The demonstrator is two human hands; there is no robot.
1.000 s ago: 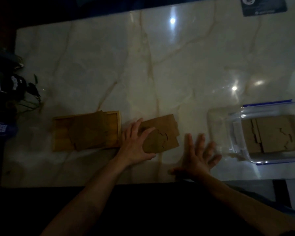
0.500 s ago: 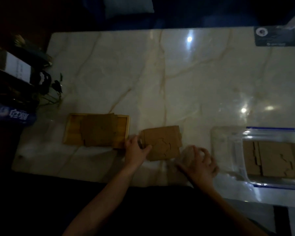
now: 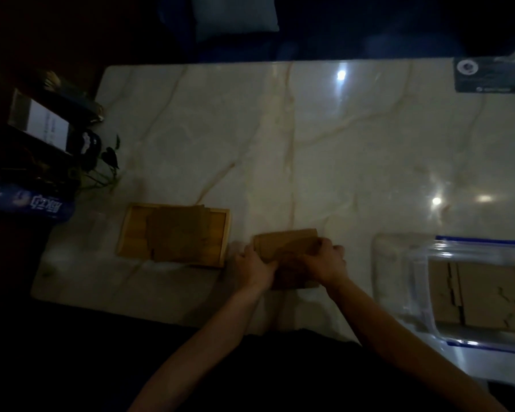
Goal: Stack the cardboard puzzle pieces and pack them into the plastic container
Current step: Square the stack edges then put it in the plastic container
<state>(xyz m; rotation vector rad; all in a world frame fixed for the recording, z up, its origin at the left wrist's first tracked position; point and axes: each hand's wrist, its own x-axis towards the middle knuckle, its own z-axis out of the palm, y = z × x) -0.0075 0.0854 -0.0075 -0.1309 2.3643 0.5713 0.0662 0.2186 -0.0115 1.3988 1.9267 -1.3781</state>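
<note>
While both hands are clasping the cardboard stack mid-worktop, left hand and right hand fingers curled on its ends, squaring edges flush before carrying it right to the plastic container is looking wisest.

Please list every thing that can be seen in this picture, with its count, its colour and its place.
table: one, pale marble, under everything
wooden tray: one, yellow-brown, near left, holding cardboard pieces
cardboard stack: one, brown, near centre, between both hands
plastic container: one, clear with blue trim, near right, cardboard pieces inside
dark card: one, black, far right corner
blue packet: one, left edge
plant leaves: dark, left edge
left hand: on stack's left end
right hand: on stack's right end
</note>
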